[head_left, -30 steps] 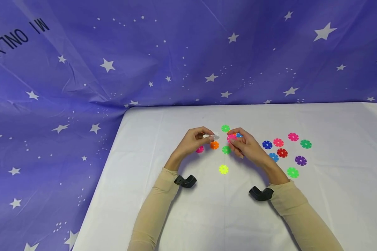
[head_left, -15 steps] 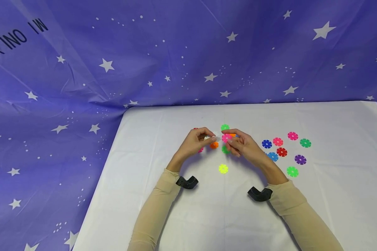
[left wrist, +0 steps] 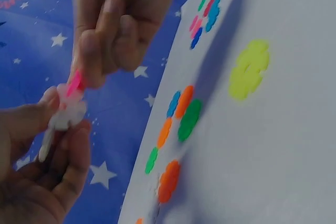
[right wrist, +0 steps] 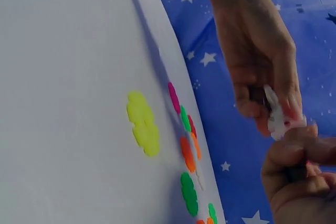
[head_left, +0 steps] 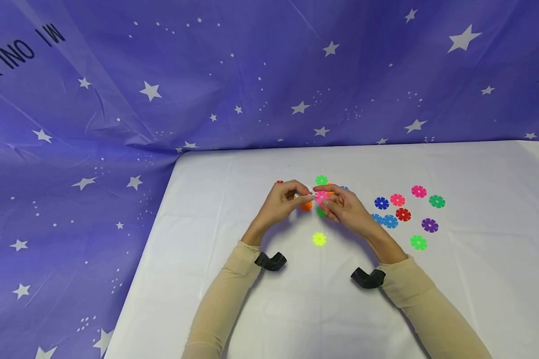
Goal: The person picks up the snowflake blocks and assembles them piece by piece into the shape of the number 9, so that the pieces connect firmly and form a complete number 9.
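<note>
My left hand (head_left: pixel 278 203) pinches white notched plastic discs; in the left wrist view one white disc (left wrist: pixel 71 115) faces the camera and another white piece (left wrist: pixel 46 145) sticks out below it at an angle. Opposite it, my right hand (head_left: pixel 351 212) holds a pink notched disc (head_left: pixel 322 197) between thumb and fingers. The pink disc's edge meets the white disc between the two hands, above the table. Whether their notches interlock is too blurred to tell. Fingers partly cover both pieces in the right wrist view.
Below the hands lie a yellow disc (head_left: pixel 319 239), an orange disc (head_left: pixel 306 206) and a green disc (head_left: pixel 321 180). Several more, including a purple disc (head_left: pixel 429 225), are spread at the right. A white cloth covers the table (head_left: pixel 296 309); a starry blue curtain (head_left: pixel 251 75) hangs behind.
My right hand has moved left with the pink disc, bringing it against the white discs. My left hand has shifted slightly right, still holding the white pieces.
</note>
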Tool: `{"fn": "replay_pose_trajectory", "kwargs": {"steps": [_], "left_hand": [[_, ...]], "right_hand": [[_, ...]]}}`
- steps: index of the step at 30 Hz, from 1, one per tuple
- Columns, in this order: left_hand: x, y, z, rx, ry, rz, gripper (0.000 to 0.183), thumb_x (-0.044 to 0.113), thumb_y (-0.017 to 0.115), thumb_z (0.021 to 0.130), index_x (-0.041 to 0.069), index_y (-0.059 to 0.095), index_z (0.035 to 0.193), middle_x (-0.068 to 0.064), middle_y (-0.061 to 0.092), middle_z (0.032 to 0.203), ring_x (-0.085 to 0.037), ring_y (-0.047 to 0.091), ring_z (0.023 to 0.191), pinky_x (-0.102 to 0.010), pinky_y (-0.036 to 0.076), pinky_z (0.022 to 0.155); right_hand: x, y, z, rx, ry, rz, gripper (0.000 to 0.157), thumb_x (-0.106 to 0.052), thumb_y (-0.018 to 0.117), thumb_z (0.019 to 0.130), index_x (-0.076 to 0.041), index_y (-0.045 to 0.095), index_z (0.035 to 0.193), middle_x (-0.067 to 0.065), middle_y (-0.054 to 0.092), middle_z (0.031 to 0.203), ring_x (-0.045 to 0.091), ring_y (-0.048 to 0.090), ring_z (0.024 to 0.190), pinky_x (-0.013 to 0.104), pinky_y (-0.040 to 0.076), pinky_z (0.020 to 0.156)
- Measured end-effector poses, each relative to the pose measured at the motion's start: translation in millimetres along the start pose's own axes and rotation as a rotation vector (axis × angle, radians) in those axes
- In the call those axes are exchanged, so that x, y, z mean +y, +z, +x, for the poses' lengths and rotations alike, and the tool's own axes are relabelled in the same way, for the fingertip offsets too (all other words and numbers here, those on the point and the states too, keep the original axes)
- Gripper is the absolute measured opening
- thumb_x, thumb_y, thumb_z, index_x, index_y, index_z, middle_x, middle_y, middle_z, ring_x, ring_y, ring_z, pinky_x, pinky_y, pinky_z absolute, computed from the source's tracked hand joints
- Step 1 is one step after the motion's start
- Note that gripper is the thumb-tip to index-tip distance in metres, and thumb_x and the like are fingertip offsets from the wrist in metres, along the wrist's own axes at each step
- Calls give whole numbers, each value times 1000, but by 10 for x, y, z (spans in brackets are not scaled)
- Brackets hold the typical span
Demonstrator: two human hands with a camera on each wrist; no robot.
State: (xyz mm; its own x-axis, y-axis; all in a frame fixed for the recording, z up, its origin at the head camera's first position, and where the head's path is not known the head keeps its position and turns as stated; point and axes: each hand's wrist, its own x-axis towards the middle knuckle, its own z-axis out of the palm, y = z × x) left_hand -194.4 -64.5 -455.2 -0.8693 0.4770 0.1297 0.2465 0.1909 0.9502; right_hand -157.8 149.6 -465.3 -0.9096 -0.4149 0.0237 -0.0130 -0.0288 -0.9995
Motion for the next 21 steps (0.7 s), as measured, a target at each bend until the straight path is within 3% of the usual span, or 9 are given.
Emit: {"fn": "replay_pose_trajectory", "kwargs": {"steps": [6,10,14,18,21], "left_hand": [[4,-9,-14,5,-28,3,10,15,72,89,5,71,87,-7,69,94,-21,63,80,-23,48,66],[20,-68,-4,-21,-59,43,11,17,70,91,6,70,90,-9,71,98,-29,65,84,-23,48,69],[27,-154,5,-14,-114,45,12,14,67,93,2,65,93,-13,71,108,-30,68,92,-35,54,76],[21,-225,1,-14,-153,-12,13,11,64,95,-2,59,96,-19,68,117,-39,69,96,-51,55,82],[24,-259,-4,-17,-149,-26,13,11,63,95,-1,58,95,-18,67,118,-42,68,96,-54,54,81]], "right_hand": [[51,31,49,-7,-44,18,37,2,42,101,10,43,136,1,52,68,9,42,53,26,38,49],[100,-31,66,-58,-58,-17,44,-5,45,103,3,35,145,13,57,73,15,44,52,25,41,53],[117,-138,35,-114,-30,-186,47,-11,57,99,-4,40,143,21,57,83,17,46,55,27,42,52],[143,-204,0,-188,-3,-373,46,-13,72,89,-1,51,129,12,56,83,14,45,60,25,41,55],[167,-177,-2,-279,6,-566,46,-23,80,83,-5,57,118,4,55,81,11,45,63,23,40,59]]}}
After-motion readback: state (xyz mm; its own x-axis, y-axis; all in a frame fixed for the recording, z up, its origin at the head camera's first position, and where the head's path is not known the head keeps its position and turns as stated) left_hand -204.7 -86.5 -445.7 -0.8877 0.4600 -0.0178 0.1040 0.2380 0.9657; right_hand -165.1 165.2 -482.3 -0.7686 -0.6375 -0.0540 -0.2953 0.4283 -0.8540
